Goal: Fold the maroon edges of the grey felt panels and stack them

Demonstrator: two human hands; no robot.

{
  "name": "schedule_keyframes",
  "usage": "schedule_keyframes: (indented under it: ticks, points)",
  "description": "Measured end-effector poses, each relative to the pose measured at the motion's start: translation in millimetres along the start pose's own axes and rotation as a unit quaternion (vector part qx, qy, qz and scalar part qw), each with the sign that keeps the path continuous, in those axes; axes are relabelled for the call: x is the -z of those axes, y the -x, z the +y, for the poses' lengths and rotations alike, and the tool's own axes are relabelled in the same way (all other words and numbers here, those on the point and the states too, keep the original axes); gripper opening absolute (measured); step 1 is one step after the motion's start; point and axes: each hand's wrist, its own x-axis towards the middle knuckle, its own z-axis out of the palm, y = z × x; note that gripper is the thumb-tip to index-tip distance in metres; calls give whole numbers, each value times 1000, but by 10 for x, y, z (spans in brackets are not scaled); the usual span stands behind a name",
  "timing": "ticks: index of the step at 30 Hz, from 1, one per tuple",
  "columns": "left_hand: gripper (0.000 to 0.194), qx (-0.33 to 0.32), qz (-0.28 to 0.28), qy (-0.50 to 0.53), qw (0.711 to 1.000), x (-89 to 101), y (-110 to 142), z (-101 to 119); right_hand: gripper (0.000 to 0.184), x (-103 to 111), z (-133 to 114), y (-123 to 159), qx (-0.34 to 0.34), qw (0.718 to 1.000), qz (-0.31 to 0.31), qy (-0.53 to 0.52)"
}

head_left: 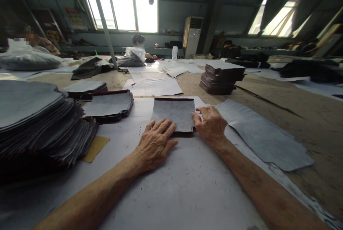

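A grey-faced panel (174,114) with a dark red strip along its far edge lies flat on white paper (171,190) before me. My left hand (157,142) rests on its near left part, fingers stretched out flat and the thumb apart. At the panel's right edge, my right hand (210,123) has its fingers curled, with thumb and forefinger closed at the border. Whether the panel is one layer or several cannot be made out. Close on the right, a larger loose grey sheet (265,135) lies partly over the paper's edge.
To the left rise a tall stack of grey pieces (40,123) and a lower stack (109,105), beside a yellow-brown scrap (97,148). A dark red stack (222,78) stands at the right back. Co-workers (138,40) sit across the table.
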Motion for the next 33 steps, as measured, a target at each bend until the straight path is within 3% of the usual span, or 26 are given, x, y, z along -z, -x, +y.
schedule_keyframes:
  ticks: [5, 11, 13, 16, 21, 25, 29, 33]
  points:
    - [43, -9, 13, -9, 1000, -13, -2, -4, 24, 73, -16, 44, 64, 996, -44, 39]
    - [50, -25, 29, 5, 999, -70, 12, -42, 21, 467, -133, 460, 120, 986, -86, 81]
    - [47, -25, 34, -7, 999, -81, 20, -44, 21, 613, -9, 657, 126, 983, -91, 92]
    - [45, -22, 34, -22, 999, -66, 28, -20, 19, 789, 404, 873, 82, 986, -74, 125]
    - [45, -34, 18, -23, 999, -13, 19, 27, 20, 923, 1122, 955, 29, 986, -54, 155]
    - [47, -45, 37, -30, 998, -15, 24, 18, 19, 961, 1260, 936, 73, 983, -84, 147]
    - [50, -57, 117, -33, 991, -17, 56, -9, 20, 946, 1280, 895, 101, 979, -110, 141]
    - [51, -98, 211, -11, 972, 40, 111, -3, 24, 865, 1456, 855, 19, 987, -49, 150]
